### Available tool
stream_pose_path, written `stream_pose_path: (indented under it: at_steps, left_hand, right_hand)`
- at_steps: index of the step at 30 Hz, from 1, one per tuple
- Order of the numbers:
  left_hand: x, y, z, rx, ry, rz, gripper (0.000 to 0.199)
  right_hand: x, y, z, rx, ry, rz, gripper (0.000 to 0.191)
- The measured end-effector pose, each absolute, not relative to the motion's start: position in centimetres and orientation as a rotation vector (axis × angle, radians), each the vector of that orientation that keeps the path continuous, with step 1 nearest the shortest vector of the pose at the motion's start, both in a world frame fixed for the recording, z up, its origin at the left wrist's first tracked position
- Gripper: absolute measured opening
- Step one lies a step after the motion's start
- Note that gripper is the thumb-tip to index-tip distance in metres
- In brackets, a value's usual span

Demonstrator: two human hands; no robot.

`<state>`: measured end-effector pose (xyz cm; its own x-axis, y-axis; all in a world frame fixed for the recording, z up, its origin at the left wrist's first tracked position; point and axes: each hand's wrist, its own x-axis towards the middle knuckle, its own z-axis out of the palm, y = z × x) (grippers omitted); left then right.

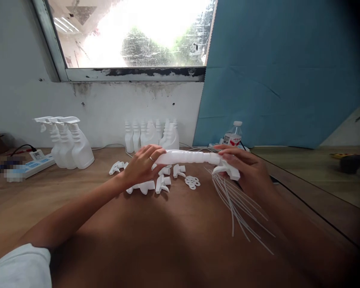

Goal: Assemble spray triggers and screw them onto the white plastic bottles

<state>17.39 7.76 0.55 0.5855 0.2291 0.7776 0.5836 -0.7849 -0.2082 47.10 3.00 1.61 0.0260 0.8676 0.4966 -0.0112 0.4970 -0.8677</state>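
A white spray bottle (187,157) lies sideways in the air above the table, its neck pointing right. My left hand (142,163) is wrapped round its base end. At the neck end, my right hand (247,170) grips a white trigger sprayer head (228,170) that sits against the bottle's neck; whether it is screwed on I cannot tell. Below the bottle lie several loose trigger heads (163,184) and a small cluster of white ring washers (192,182). Thin white dip tubes (235,204) fan out on the table under my right hand.
Several bottles with trigger heads (67,144) stand at the left beside a power strip (33,166). Along the wall stand several bottles without heads (151,135). A clear labelled drink bottle (234,134) is at the back right. Brown table surface (144,240) extends towards me.
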Motion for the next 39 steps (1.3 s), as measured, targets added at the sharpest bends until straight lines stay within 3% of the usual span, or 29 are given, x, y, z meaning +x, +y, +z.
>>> stream_pose_path:
  at_steps: [6,11,16,20,27,31,35,39]
  left_hand:
    - [16.9,3.8,-0.7,-2.628,-0.900,-1.297,0.036]
    - [17.4,1.6,-2.3,-2.854,-1.096,-1.584,0.036]
    - [18.1,0.5,-4.3,-3.016,-1.186,-1.812,0.035]
    - [18.4,0.2,-5.3,-3.100,-1.173,-1.872,0.036]
    - [18.4,0.7,-6.4,-3.193,-1.151,-1.870,0.037]
    - [17.9,1.1,-4.7,-3.184,-1.006,-1.735,0.038]
    - [17.7,1.5,-0.1,-2.993,-0.730,-1.921,0.028]
    - [18.9,1.4,5.1,-2.815,-0.637,-2.002,0.043]
  right_hand:
    - [48.4,1.4,6.0,-0.651,-1.694,1.119,0.036]
    - [47.7,1.0,8.4,-0.767,-1.895,1.012,0.049]
    - [45.4,0.9,9.6,-0.895,-1.901,0.758,0.037]
    - [43.2,1.0,9.6,-0.775,-1.858,0.611,0.038]
    - [40.3,1.2,8.2,-0.654,-1.914,0.802,0.024]
    - [39.6,1.5,7.1,-0.572,-1.837,0.989,0.025]
    - [38.8,1.6,5.3,-0.439,-1.702,1.114,0.030]
    - [37.5,1.3,3.6,-0.370,-1.593,1.227,0.034]
